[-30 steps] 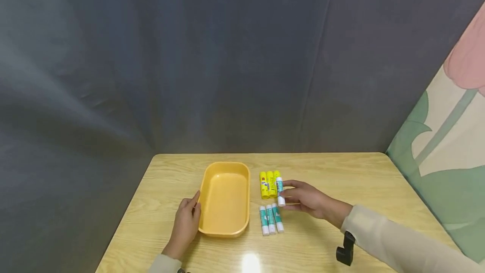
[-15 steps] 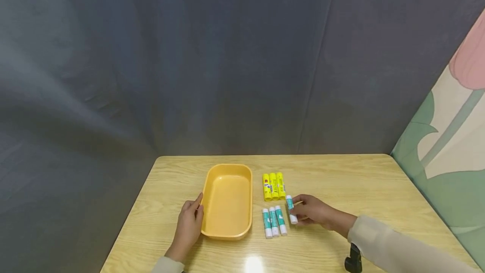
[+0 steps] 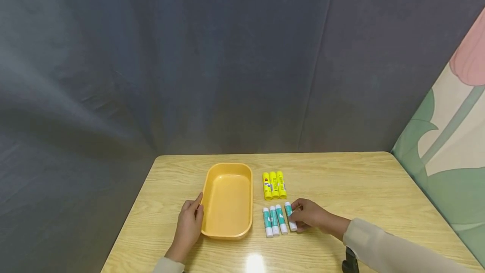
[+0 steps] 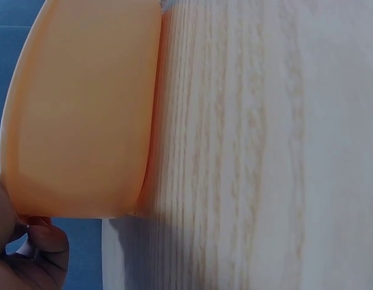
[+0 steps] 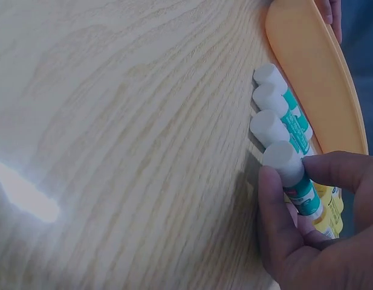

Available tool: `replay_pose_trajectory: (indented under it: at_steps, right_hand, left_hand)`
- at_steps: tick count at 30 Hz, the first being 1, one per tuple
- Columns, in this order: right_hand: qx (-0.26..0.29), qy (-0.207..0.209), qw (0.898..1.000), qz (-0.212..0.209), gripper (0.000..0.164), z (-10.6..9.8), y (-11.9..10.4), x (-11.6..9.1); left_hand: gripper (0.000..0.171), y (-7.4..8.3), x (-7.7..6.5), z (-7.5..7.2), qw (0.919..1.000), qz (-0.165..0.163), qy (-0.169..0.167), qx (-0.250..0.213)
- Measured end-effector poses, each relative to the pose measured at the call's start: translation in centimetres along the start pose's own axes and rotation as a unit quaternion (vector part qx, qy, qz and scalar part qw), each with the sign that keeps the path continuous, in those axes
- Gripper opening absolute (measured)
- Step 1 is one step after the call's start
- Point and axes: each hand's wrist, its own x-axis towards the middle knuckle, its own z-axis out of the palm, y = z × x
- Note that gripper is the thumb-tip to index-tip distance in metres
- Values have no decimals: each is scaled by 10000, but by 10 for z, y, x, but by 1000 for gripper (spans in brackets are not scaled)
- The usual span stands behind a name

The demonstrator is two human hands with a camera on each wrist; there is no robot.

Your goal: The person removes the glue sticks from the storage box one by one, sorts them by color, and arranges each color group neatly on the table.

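An orange plastic tray [image 3: 228,205] with raised sides stands left of centre on the table. My left hand [image 3: 189,222] grips its left wall, thumb and fingers at the rim, as the left wrist view shows too. My right hand [image 3: 308,214] pinches a white-and-teal glue stick [image 5: 301,190] between thumb and fingers. That stick lies at the right end of a row, a small gap from three matching glue sticks [image 3: 274,221]. Behind this row, three yellow glue sticks [image 3: 274,185] lie side by side.
The wooden table [image 3: 341,176] has a rounded far edge against a dark grey cloth [image 3: 235,62]. At the right hangs a flower-patterned cloth [image 3: 458,138]. A bright light reflection [image 3: 255,262] shows near the front.
My right hand has brought the teal glue stick from beside the yellow ones toward me and down next to the teal row. My left hand stays at the tray.
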Motion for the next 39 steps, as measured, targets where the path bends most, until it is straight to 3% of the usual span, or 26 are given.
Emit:
replay_pose_trajectory:
  at_steps: [19,30,39]
  right_hand:
    - [-274,17,9994,-200,47,3,0,1]
    - [35,88,9999,-43,40,3,2,2]
    - [314,-253,9990,-186,33,2,3,1]
  left_hand:
    - [42,3,-2,-3,9999,-73,2,-85]
    - [42,4,-2,-2,9999,-84,12,-59]
    - [42,3,-2,-2,9999,-100,-20,-109]
